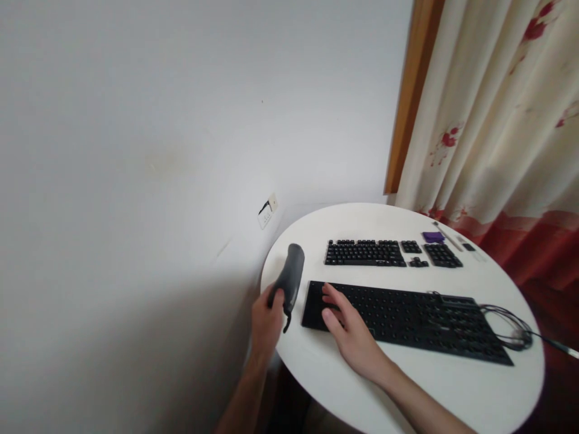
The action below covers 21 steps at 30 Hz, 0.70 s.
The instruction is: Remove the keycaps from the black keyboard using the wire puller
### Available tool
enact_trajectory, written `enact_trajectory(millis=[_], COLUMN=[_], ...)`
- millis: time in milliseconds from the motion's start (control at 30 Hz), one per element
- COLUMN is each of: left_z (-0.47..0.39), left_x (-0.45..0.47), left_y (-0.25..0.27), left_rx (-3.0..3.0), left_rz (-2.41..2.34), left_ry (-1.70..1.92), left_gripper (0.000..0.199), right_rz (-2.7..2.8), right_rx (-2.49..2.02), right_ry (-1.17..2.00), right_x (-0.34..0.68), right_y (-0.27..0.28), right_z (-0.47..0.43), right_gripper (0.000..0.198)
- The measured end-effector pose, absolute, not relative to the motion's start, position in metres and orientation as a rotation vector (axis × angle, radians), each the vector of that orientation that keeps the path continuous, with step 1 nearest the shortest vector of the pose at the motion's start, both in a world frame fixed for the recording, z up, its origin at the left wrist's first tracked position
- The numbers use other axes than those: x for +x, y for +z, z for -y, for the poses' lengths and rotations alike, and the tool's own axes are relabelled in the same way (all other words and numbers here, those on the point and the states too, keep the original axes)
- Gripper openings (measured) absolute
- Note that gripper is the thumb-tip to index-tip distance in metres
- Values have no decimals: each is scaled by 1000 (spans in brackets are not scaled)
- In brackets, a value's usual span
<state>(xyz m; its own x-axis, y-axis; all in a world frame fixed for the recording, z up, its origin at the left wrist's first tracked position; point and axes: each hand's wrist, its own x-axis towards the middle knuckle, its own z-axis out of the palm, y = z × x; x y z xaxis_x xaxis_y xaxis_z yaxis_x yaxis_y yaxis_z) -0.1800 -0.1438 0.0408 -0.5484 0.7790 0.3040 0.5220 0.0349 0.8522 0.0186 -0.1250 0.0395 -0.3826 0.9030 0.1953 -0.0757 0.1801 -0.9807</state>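
My left hand (269,316) is closed round the lower end of a dark grey, elongated handheld device (292,274), which looks like a small cordless vacuum or blower. A short dark strap (287,320) hangs from its near end. The device is tilted over the left edge of the table. To the right, my right hand (353,337) has its fingers apart above the left end of a black keyboard base (407,316) stripped of its keycaps. Whether the fingertips touch the base I cannot tell. Behind it, black keycaps (366,253) lie laid out in keyboard order.
The round white table (294,355) stands close to a wall with a socket (266,216). A coiled cable (518,334) lies at the base's right end. Farther back are a purple cloth (433,237), a thin brush-like tool (447,235) and small items. Curtains (493,120) hang behind.
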Motion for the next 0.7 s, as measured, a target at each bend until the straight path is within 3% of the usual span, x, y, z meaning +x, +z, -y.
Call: enact_trajectory(millis=[267, 367, 433, 533, 700], left_z=[174, 160, 144, 122, 114], left_x=[-102, -109, -117, -128, -136], left_y=[24, 28, 35, 47, 55], left_rx=[2134, 1946, 1693, 1494, 1447], left_rz=[-1562, -1608, -1622, -1439, -1192], left_ry=[1313, 1456, 1539, 1344, 1045], left_gripper=[50, 37, 45, 58, 39], right_rz=[1133, 1119, 1199, 1363, 1436], right_rx=[-951, -1033, -1033, -969, -908], right_ry=[1326, 1327, 1337, 1441, 1686], right_x=[1, 19, 29, 41, 58], right_y=[43, 33, 30, 31, 35], right_z=[101, 98, 101, 109, 120], right_gripper=[42, 42, 41, 43, 43])
